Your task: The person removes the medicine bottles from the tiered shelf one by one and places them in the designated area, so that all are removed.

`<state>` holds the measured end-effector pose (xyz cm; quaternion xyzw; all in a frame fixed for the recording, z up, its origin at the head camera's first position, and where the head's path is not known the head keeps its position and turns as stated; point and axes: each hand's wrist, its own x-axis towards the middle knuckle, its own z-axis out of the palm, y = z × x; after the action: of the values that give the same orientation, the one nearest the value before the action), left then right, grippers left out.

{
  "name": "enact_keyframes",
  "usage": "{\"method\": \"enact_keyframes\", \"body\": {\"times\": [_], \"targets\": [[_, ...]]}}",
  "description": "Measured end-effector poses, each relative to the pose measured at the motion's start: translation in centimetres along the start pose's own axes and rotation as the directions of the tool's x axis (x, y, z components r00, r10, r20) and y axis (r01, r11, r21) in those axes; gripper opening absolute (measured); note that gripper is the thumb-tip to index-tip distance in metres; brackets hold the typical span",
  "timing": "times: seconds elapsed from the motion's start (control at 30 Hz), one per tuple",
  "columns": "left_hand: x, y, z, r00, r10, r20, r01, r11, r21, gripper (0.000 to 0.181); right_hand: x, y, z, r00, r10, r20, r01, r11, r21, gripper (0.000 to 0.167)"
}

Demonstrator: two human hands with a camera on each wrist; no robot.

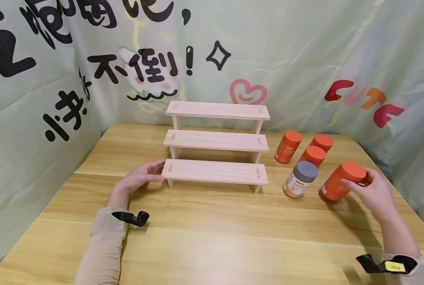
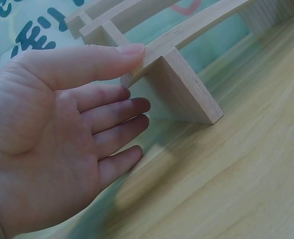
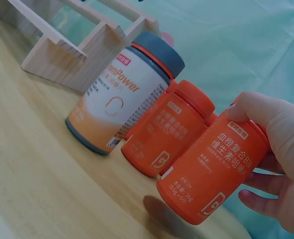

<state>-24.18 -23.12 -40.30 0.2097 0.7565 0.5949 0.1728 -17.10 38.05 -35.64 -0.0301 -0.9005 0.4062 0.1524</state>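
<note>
My right hand [image 1: 375, 194] grips an orange supplement bottle [image 1: 341, 182] with an orange lid, thumb near the lid. The right wrist view shows this bottle [image 3: 211, 167] tilted, a shadow beneath its base. At the left end of a three-tier pale wooden display shelf [image 1: 215, 171], my left hand [image 1: 140, 180] touches the lowest board. Its fingers look mostly straight in the left wrist view, thumb [image 2: 102, 64] against the board's corner. Left of the held bottle stands a white-and-orange bottle [image 1: 299, 182] with a grey lid. Behind it are more orange bottles [image 1: 288, 148].
A wooden table [image 1: 212, 237] carries everything. Behind it hangs a pale printed cloth [image 1: 297, 51] with lettering and a pink heart, which also runs along both sides. Black straps with mounts [image 1: 130, 217] sit on both wrists.
</note>
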Motion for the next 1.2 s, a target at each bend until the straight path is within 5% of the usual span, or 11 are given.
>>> {"method": "enact_keyframes", "body": {"times": [0.13, 0.47, 0.77, 1.2], "targets": [[0.1, 0.0, 0.0, 1.000, -0.003, 0.002, 0.003, 1.000, -0.008, 0.077, 0.0, 0.3, 0.1, 0.999, 0.039, 0.025, -0.038, 0.998, -0.047, 0.062], [0.1, -0.2, 0.1, 1.000, 0.000, 0.003, 0.000, 1.000, -0.001, 0.077, -0.1, 0.8, 0.5, 0.996, 0.076, 0.046, -0.073, 0.994, -0.080, 0.066], [0.0, 0.0, 0.2, 1.000, -0.016, 0.000, 0.016, 1.000, -0.006, 0.077, 0.0, 1.3, 0.0, 0.993, 0.073, 0.095, -0.079, 0.995, 0.064, 0.040], [0.0, 0.0, 0.0, 1.000, -0.008, 0.006, 0.008, 1.000, -0.003, 0.077, 0.0, 1.3, 0.0, 0.993, 0.040, 0.115, -0.054, 0.991, 0.122, 0.037]]}}
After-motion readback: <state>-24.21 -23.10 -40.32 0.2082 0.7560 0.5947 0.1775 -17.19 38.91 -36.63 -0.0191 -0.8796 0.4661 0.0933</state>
